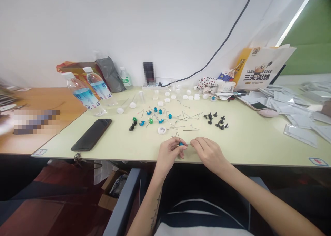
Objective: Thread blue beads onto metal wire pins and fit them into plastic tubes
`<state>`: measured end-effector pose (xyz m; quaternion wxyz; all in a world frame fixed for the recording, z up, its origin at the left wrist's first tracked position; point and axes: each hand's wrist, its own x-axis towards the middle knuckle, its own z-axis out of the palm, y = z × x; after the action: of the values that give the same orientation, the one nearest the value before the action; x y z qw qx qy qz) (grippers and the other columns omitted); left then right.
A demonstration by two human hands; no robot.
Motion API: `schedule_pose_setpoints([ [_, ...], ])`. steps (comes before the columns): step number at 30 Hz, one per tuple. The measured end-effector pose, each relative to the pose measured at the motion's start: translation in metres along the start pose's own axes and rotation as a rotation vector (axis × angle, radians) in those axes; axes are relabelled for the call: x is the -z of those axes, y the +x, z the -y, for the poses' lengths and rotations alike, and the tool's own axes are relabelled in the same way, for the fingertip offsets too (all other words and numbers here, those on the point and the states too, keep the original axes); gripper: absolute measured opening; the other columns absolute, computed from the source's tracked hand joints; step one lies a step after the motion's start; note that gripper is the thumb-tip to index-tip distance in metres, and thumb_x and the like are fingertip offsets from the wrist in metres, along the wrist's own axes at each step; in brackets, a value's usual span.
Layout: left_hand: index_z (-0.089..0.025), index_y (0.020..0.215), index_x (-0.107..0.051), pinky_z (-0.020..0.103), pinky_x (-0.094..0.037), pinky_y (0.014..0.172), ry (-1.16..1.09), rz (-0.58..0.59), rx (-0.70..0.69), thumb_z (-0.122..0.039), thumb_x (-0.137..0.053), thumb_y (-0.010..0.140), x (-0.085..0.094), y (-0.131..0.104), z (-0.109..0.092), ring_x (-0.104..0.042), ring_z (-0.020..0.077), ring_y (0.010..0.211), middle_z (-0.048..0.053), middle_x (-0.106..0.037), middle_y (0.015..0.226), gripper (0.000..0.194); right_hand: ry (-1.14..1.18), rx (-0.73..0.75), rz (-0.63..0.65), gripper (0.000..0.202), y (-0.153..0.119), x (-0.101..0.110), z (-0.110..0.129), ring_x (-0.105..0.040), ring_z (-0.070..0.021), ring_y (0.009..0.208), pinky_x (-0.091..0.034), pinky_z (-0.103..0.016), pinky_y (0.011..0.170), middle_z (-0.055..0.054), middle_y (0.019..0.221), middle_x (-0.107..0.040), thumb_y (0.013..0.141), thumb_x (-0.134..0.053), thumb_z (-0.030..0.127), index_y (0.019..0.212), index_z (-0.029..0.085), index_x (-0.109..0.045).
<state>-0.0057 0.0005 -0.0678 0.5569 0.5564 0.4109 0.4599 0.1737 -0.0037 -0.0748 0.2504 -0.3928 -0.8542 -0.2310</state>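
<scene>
Near the table's front edge, my left hand (169, 155) pinches a small blue part (181, 144) with a bent thin wire (177, 136) rising from it. Just to the right, my right hand (208, 153) has its fingertips closed on a thin metal rod (188, 144) that reaches to the blue part. Beyond my hands lie several loose blue parts (170, 116), green pieces (151, 120), thin metal wires (191, 130) and a white round cap (161, 130). Black knob-like pieces (221, 127) form a group at the right, and more black ones (131, 126) lie at the left.
A black phone (91, 135) lies at the left, with water bottles (84, 94) behind it. White caps (167, 100) and clear tubes stand toward the wall. A paper bag (261, 68), another phone (252, 102) and scattered white packets (301, 135) are at the right.
</scene>
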Motion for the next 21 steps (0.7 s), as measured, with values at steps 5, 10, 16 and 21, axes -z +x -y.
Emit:
schedule_pose_setpoints([
  [5, -0.013, 0.083, -0.06, 0.023, -0.047, 0.052, 0.015, 0.0, -0.003, -0.029, -0.062, 0.074, 0.0005, 0.0001, 0.0002, -0.053, 0.0101, 0.049, 0.001, -0.058, 0.059, 0.019, 0.017, -0.006, 0.019, 0.017, -0.0007, -0.001, -0.0011, -0.052, -0.0142, 0.07, -0.039, -0.026, 0.063, -0.006, 0.074, -0.056, 0.087, -0.04, 0.008, 0.088, 0.012, -0.057],
  [10, -0.012, 0.083, -0.06, 0.023, -0.047, 0.051, 0.012, -0.006, -0.003, -0.028, -0.062, 0.073, 0.0007, 0.0001, -0.0004, -0.052, 0.01, 0.049, 0.001, -0.057, 0.055, 0.018, 0.055, -0.012, 0.051, 0.017, -0.0003, -0.001, -0.0025, -0.051, -0.0132, 0.066, -0.037, -0.025, 0.06, -0.004, 0.07, -0.055, 0.086, -0.04, 0.007, 0.084, 0.013, -0.056],
  [16, -0.012, 0.083, -0.06, 0.023, -0.046, 0.052, 0.017, 0.006, 0.004, -0.027, -0.062, 0.074, 0.0014, 0.0005, -0.0012, -0.053, 0.0102, 0.049, 0.0, -0.056, 0.054, 0.018, 0.083, -0.017, 0.041, 0.018, 0.001, -0.0012, -0.0023, -0.049, -0.013, 0.062, -0.035, -0.025, 0.058, -0.003, 0.066, -0.053, 0.086, -0.04, 0.007, 0.079, 0.013, -0.056],
  [21, -0.012, 0.084, -0.06, 0.024, -0.046, 0.053, 0.039, 0.021, 0.001, -0.03, -0.061, 0.075, 0.0024, 0.0004, -0.0028, -0.053, 0.0105, 0.05, 0.001, -0.056, 0.056, 0.02, 0.127, 0.006, 0.018, 0.018, 0.0008, -0.002, -0.0031, -0.048, -0.0126, 0.059, -0.034, -0.025, 0.057, -0.002, 0.063, -0.053, 0.086, -0.04, 0.007, 0.079, 0.013, -0.056],
])
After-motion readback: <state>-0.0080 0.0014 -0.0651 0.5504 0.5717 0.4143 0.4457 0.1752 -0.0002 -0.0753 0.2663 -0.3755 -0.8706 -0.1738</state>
